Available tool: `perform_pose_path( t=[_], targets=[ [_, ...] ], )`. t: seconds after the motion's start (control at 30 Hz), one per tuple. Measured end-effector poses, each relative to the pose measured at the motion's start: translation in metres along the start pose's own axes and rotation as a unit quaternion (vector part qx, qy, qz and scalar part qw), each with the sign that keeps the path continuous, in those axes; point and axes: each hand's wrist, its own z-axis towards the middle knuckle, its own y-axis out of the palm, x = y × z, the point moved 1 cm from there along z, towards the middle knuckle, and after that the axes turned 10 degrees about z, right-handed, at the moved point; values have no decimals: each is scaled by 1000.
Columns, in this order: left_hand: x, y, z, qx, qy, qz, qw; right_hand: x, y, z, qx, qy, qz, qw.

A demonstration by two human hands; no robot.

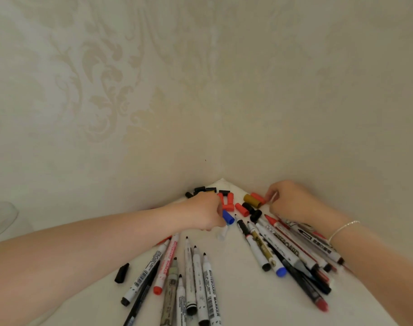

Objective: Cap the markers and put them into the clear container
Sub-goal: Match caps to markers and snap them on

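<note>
Uncapped markers lie in two fans on the white table [238,290], a left group [191,276] and a right group [280,250]. Loose caps sit in the far corner: red caps [227,201], black caps [209,190] and a gold cap [252,200]. My left hand [204,210] reaches into the caps with curled fingers and pinches a blue cap [228,217]. My right hand [292,202] is curled beside the gold cap and pinches a small white piece [273,198]. At the left edge, part of the clear container [1,217] shows.
Two patterned walls meet just behind the caps and close off the corner. A lone black cap [121,273] lies left of the left marker group. A pale cap [223,232] lies under my left hand. My right wrist wears a thin bracelet [341,229].
</note>
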Motion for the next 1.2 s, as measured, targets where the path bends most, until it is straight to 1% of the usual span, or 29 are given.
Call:
perform_pose_path(
  t=[0.1,0.17,0.27,0.4,0.53,0.63,0.73,0.8,0.87,0.9,0.93,1.0,1.1,1.2],
  targets=[
    [11,1,8,14,23,12,1000,8,-6,-7,-16,18,-57,998],
    [15,1,11,23,32,35,999,12,-7,-13,-43,30,-112,992],
    [19,2,17,30,36,55,997,13,-6,-21,-75,17,-146,986],
    [18,3,25,35,56,35,997,12,0,-26,-65,-12,-166,984],
    [12,5,31,30,77,63,995,9,9,-25,-66,-30,-184,980],
    [8,8,35,27,91,100,990,4,4,-25,-52,-29,-117,991],
    [7,8,39,43,109,119,986,2,-3,-17,-1,-25,43,999],
    [8,8,41,55,119,124,984,0,-4,-13,10,-4,199,980],
    [9,9,43,67,133,134,980,0,-2,-11,5,16,347,938],
    [10,10,43,73,139,137,978,1,-2,-10,7,19,388,921],
    [10,12,45,76,143,144,976,3,-2,-9,11,20,404,915],
    [8,16,51,75,142,158,974,5,-2,-8,8,20,394,919],
    [11,17,55,94,148,155,972,9,0,-8,1,12,374,927],
    [13,16,56,98,148,182,967,9,2,-7,-3,3,379,925]
  ],
)
